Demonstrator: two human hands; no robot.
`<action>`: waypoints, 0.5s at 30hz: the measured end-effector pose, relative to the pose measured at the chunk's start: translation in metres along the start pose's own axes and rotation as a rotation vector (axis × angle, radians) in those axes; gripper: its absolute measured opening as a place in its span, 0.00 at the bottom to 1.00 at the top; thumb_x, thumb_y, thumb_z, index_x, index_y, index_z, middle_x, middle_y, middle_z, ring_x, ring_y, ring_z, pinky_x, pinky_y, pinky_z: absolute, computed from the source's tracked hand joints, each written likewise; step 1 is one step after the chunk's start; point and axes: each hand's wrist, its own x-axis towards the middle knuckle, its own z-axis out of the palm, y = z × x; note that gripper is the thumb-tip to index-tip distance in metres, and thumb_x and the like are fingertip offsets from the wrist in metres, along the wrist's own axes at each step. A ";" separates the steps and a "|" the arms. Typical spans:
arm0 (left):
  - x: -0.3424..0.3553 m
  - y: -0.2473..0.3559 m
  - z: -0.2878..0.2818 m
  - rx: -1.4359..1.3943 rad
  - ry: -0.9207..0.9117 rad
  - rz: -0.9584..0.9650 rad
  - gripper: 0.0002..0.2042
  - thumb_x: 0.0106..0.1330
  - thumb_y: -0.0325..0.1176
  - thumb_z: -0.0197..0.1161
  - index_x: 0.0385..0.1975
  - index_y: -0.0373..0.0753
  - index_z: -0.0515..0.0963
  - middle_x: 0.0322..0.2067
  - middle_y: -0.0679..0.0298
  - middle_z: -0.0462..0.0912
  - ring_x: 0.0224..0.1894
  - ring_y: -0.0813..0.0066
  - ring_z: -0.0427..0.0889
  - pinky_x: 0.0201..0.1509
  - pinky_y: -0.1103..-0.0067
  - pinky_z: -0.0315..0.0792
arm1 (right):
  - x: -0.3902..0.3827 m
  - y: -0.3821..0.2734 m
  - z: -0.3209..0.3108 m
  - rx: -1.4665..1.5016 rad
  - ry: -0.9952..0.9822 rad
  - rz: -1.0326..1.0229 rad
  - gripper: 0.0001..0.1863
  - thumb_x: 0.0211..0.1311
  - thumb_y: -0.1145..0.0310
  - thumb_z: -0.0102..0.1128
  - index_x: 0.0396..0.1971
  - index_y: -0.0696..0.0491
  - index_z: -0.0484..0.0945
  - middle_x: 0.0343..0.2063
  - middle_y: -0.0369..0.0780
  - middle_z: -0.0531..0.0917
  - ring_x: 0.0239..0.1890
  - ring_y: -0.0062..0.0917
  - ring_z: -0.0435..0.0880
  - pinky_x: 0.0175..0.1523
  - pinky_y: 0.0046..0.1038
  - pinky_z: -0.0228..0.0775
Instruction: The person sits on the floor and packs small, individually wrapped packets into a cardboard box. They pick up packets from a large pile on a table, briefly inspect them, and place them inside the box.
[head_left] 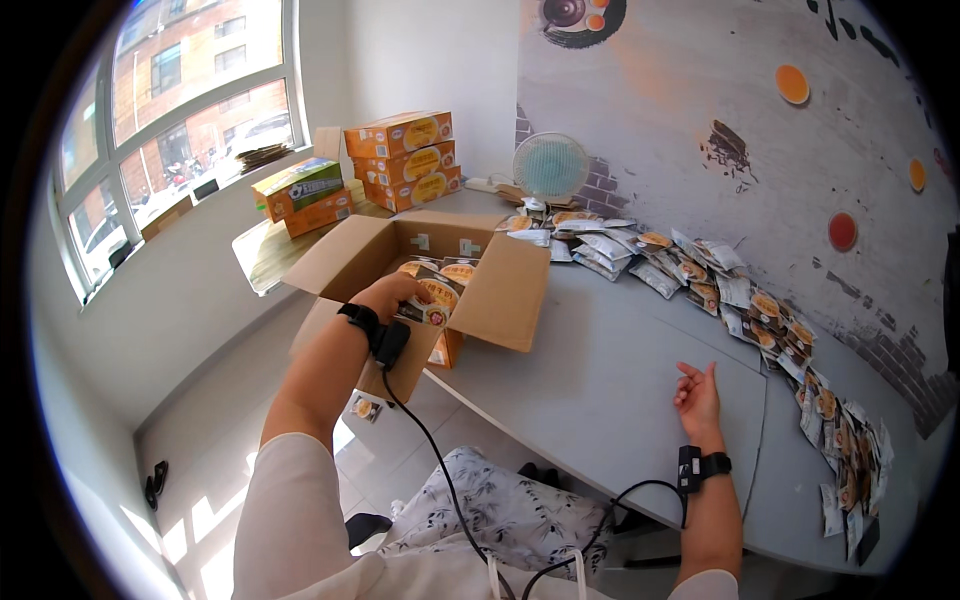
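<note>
The person's left hand (397, 290) is leaning in over an open cardboard carton (512, 288), the palm facing down and the fingers lying over a brown-and-orange packet (440, 292). Those fingers are extending forward and to the right; whether they are pinching the packet or only touching it, I cannot tell. The packet is sitting inside the carton, near its front, with its printed round picture facing up toward the person. The hand is covering part of it, so its long axis is not showing clearly. More packets of the same look are lying just behind it. The carton is standing at the left end of a grey table (600, 345) — its flaps are spreading outward, one toward the right over the tabletop and one toward the person.

The right hand (698, 400) is hovering by itself over the table's near right part, palm turned upward, the fingers loosely curling and holding nothing. Black straps are circling both wrists.

Beyond it, a long heap of packets (655, 278) is curving along the wall from the back of the table to the right — the packets in it are pointing in many directions. Behind the carton, a stack of orange boxes (408, 162) is standing near a round fan (551, 166). A single packet is lying on the floor (240, 470).
</note>
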 end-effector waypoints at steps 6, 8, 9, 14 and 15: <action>0.021 -0.006 0.007 0.432 -0.069 0.033 0.14 0.50 0.31 0.64 0.37 0.34 0.75 0.31 0.57 0.79 0.29 0.64 0.80 0.26 0.70 0.75 | 0.003 0.003 -0.008 0.020 -0.043 -0.002 0.31 0.64 0.41 0.37 0.39 0.57 0.76 0.17 0.31 0.72 0.17 0.13 0.66 0.23 0.16 0.60; -0.006 0.008 0.016 0.869 -0.019 0.117 0.18 0.53 0.40 0.62 0.38 0.33 0.75 0.29 0.56 0.79 0.27 0.65 0.80 0.26 0.70 0.75 | 0.004 0.004 -0.007 0.010 -0.051 0.001 0.32 0.64 0.41 0.36 0.39 0.57 0.76 0.17 0.31 0.73 0.17 0.12 0.66 0.23 0.15 0.60; 0.003 0.004 0.003 1.052 0.000 0.142 0.21 0.53 0.44 0.60 0.39 0.32 0.75 0.28 0.56 0.79 0.26 0.65 0.79 0.25 0.70 0.74 | 0.004 0.004 -0.003 0.008 -0.056 0.012 0.32 0.64 0.41 0.36 0.40 0.57 0.76 0.17 0.31 0.73 0.16 0.12 0.66 0.23 0.15 0.60; 0.010 0.022 0.013 1.374 -0.018 0.096 0.23 0.53 0.48 0.61 0.35 0.30 0.76 0.28 0.53 0.80 0.26 0.64 0.79 0.28 0.70 0.73 | 0.003 0.004 -0.008 -0.067 -0.018 -0.014 0.34 0.64 0.39 0.34 0.40 0.56 0.76 0.18 0.30 0.73 0.17 0.11 0.66 0.24 0.14 0.60; 0.017 0.023 0.003 1.438 -0.002 0.161 0.26 0.53 0.49 0.62 0.40 0.29 0.74 0.26 0.53 0.80 0.27 0.62 0.80 0.31 0.71 0.73 | 0.002 0.003 -0.003 -0.068 -0.024 0.001 0.34 0.63 0.39 0.34 0.41 0.56 0.76 0.18 0.30 0.73 0.17 0.11 0.66 0.24 0.14 0.60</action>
